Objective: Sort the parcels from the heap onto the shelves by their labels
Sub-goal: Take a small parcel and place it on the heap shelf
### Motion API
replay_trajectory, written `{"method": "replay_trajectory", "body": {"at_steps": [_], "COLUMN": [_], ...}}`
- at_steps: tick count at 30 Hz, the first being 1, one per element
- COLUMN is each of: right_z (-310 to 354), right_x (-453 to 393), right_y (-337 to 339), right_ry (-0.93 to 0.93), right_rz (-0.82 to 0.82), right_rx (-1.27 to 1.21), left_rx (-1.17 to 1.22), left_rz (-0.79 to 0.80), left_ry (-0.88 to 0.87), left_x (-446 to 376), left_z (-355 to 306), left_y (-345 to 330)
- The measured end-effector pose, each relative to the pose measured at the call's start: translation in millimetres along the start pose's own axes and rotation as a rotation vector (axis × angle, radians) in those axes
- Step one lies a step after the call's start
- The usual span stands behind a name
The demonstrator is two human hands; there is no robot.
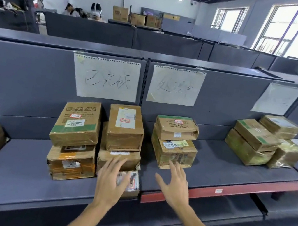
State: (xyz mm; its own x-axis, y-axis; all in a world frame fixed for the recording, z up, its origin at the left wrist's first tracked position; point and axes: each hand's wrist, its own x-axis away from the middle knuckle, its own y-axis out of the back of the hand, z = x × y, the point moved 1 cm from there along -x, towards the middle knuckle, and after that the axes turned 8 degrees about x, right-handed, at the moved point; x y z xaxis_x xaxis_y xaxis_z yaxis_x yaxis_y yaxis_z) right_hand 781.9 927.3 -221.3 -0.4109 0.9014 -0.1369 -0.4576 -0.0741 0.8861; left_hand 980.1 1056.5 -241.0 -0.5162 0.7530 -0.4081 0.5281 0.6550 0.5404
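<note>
parcels (125, 128): brown cardboard, dull and creased, wrapped in glossy clear tape
labels (125, 118): white paper stickers, smooth
signs (105, 78): thin white paper, wrinkled, taped up
shelf (21, 161): matt grey covering, cloth-like
shelf edge (229, 188): red painted metal, slightly shiny

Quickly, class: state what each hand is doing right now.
Left hand: open, fingers spread, holding nothing.
Right hand: open, fingers spread, holding nothing.
</note>
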Motion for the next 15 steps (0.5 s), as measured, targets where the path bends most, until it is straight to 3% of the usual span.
{"method": "replay_trajectory", "body": {"at_steps": [5, 15], "right_z": [-75.5, -317.4], "right_x": [-18.4, 18.6], "right_y": [97.4, 297.8], "right_ry": [-0.048, -0.243], "right_rz": [-0.1, -0.279], "right_rx": [0.105, 0.223], "left_rx": [-0.009, 0.088], "left_rz": [0.009, 0.147], "left_ry": [-0.213, -0.448], "left_x": [-53.4, -80.1], "left_z": [-106.4, -381.9], "left_y": [-52.0, -255.3]}}
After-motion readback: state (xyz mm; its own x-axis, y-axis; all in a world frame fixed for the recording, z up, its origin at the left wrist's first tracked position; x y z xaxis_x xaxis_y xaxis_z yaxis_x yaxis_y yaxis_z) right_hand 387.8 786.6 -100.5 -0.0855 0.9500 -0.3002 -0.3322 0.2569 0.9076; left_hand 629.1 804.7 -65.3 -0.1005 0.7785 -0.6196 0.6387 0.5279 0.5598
